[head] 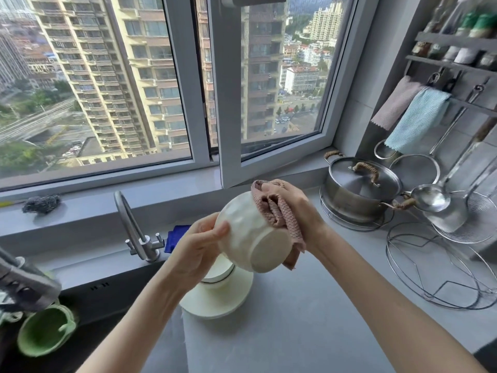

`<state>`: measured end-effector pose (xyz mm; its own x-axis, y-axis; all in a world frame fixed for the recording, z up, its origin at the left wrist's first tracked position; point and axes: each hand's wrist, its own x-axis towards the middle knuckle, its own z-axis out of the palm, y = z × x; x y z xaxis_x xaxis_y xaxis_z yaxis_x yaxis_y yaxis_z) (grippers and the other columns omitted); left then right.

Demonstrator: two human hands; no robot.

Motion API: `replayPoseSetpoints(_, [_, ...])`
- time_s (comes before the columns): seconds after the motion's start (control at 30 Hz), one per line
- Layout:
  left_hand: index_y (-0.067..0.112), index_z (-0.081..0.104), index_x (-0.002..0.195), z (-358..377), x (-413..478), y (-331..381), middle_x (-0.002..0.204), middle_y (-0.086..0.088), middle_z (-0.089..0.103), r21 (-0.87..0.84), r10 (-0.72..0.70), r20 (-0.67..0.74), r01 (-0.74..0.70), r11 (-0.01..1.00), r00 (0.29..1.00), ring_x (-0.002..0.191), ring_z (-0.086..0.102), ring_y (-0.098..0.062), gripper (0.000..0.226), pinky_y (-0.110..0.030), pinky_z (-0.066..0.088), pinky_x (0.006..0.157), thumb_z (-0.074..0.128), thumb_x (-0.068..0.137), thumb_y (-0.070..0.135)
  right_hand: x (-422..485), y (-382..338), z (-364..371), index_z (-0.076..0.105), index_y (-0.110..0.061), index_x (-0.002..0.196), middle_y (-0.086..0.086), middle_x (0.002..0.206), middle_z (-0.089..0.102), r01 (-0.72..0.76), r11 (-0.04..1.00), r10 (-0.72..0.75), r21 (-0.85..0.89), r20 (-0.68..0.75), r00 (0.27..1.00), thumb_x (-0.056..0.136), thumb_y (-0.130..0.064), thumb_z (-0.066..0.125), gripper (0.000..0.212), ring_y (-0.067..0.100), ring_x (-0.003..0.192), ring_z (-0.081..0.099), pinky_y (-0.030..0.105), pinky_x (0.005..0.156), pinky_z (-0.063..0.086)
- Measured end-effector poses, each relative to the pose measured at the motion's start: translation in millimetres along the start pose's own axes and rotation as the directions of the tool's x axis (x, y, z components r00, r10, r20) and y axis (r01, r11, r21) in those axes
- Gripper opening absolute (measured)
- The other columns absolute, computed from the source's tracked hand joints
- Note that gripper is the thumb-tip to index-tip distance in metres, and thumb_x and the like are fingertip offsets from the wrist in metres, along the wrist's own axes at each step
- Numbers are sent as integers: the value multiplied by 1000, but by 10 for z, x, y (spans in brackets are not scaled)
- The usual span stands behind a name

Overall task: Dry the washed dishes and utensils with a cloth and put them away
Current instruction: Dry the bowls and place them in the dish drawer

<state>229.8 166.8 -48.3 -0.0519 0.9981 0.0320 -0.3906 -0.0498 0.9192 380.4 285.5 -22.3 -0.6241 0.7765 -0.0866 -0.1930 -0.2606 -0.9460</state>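
— What are the hands doing?
— The left hand [199, 243] is curled round the bowl [247, 232], with the thumb lying across its wall. The right hand [293, 203] is closed on a bunched pink cloth [279, 214] and presses it against the bowl's right side.
— And the bowl?
— It's cream-white with a dimpled wall, tipped so its flat foot faces the camera. It's held in the air above stacked white dishes [215, 300] on the grey counter [295, 324], just right of the sink [113, 297].
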Motion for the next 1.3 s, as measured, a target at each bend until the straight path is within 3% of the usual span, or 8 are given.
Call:
replayPoseSetpoints(0.23, [6,74,87,54,4,147,80,-7,71,182,-43,121,21,983,992,73,66,-15,48,-20,51,65,88,54,39,-197,-21,147,59,-13,74,0,65,60,333,670,-388,-663,70,919,71,-47,66,35,19,66,58,39,69,49])
replayPoseSetpoints(0.33, [-4,68,91,85,-29,97,82,-15,67,115,18,20,-20,993,1000,72,62,-22,62,-25,50,62,89,50,38,-252,-5,120,63,-15,82,-2,71,62,381,765,-426,-519,36,904,77,-39,66,24,15,70,60,32,69,51])
replayPoseSetpoints(0.47, [7,75,85,150,-54,25,83,-7,72,-273,70,-55,-83,959,996,72,67,-18,55,-27,55,65,93,41,35,-386,206,141,58,-18,84,2,68,56,227,957,-224,183,-36,974,84,-33,62,16,15,64,54,23,58,49])
replayPoseSetpoints(0.6, [13,78,78,228,-56,-46,82,2,74,-454,103,-3,-93,886,995,77,70,-10,40,-25,57,71,91,45,30,-429,322,291,52,-29,131,-1,131,60,390,806,-346,445,-179,921,94,-52,43,45,13,126,51,22,103,43])
replayPoseSetpoints(0.77, [14,76,81,61,-148,40,70,2,70,-138,-63,225,95,986,972,59,65,-10,39,-20,52,57,86,55,42,-510,119,57,61,-10,93,2,71,64,221,962,-191,162,-179,965,71,-27,67,28,16,65,62,25,56,52])
replayPoseSetpoints(1.0, [8,74,85,178,14,-16,70,-5,70,-21,-194,316,211,977,929,56,65,-16,43,-24,54,54,86,57,38,-809,-58,-73,62,-12,89,-4,71,63,237,938,-289,-254,-194,937,79,-28,59,18,8,64,59,20,58,48])
replayPoseSetpoints(1.13, [4,71,81,658,18,-293,69,-6,70,-59,-195,106,202,978,975,58,64,-16,17,-23,49,55,66,68,14,-1064,-16,-102,64,-30,103,-9,99,68,-20,516,-426,-856,-277,861,80,-50,56,32,13,94,62,33,86,49])
replayPoseSetpoints(1.3, [-1,64,87,1189,-21,-621,71,-12,71,-399,-449,47,429,810,892,62,70,-21,25,-33,54,68,42,92,11,-1488,411,-197,64,-12,118,10,111,66,-113,75,-825,-991,-125,551,89,-52,48,52,30,98,62,39,84,51])
